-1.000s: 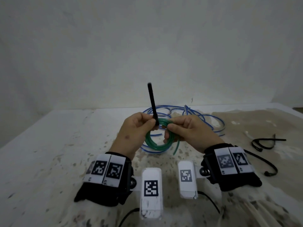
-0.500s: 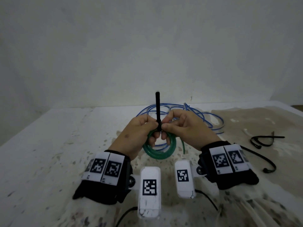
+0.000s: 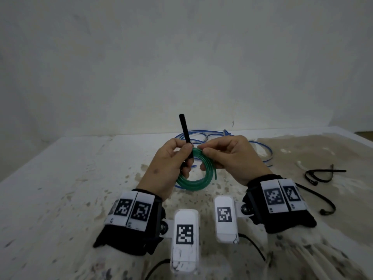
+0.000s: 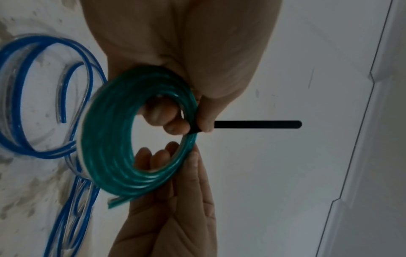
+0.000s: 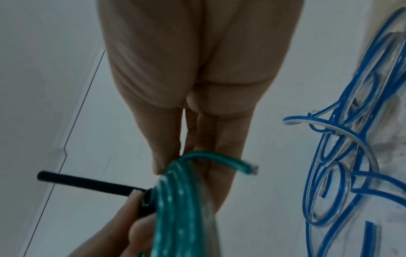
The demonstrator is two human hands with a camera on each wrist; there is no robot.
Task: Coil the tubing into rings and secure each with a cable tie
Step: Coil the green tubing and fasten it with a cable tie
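Observation:
A ring of green tubing [image 3: 193, 179] [image 4: 110, 139] [image 5: 180, 208] hangs in the air between my two hands over the table. My left hand [image 3: 177, 156] pinches a black cable tie [image 3: 185, 130] [image 4: 257, 124] [image 5: 87, 183] at the top of the ring, where the tie wraps the coil; its free tail sticks up. My right hand [image 3: 220, 156] pinches the green ring just right of the tie, with fingers through the ring. One cut end of the green tubing [image 5: 250, 169] pokes out loose.
Loose blue tubing [image 3: 260, 146] [image 4: 44, 97] [image 5: 351, 156] lies in a tangle on the speckled white table [image 3: 60, 178] behind the hands. Several spare black cable ties [image 3: 323, 175] lie at the right. A pale wall stands close behind the table.
The tie's tail has tipped from upright to leaning left. My hands have drawn slightly apart, and the right hand has shifted from the tie's head to the green ring.

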